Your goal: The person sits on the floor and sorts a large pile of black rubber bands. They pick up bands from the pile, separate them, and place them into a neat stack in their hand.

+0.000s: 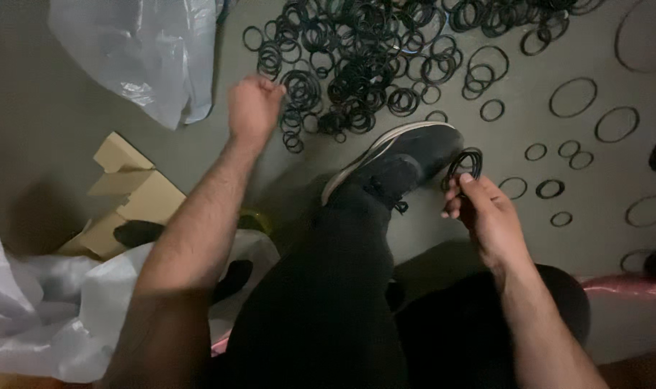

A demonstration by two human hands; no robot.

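A big heap of black rubber rings point(357, 65) lies on the grey floor ahead of me. My left hand point(252, 108) reaches to the heap's left edge, fingers curled at the rings there; whether it grips one I cannot tell. My right hand point(486, 212) holds a small bunch of black rings point(466, 164) just right of my black shoe point(407, 155). My leg in dark trousers point(328, 288) stretches between my two arms.
Single rings of different sizes point(573, 97) lie spread over the floor to the right. A clear plastic bag point(144, 50) is at top left, an open cardboard box point(130, 191) at left, and more plastic sheeting point(47, 324) at lower left.
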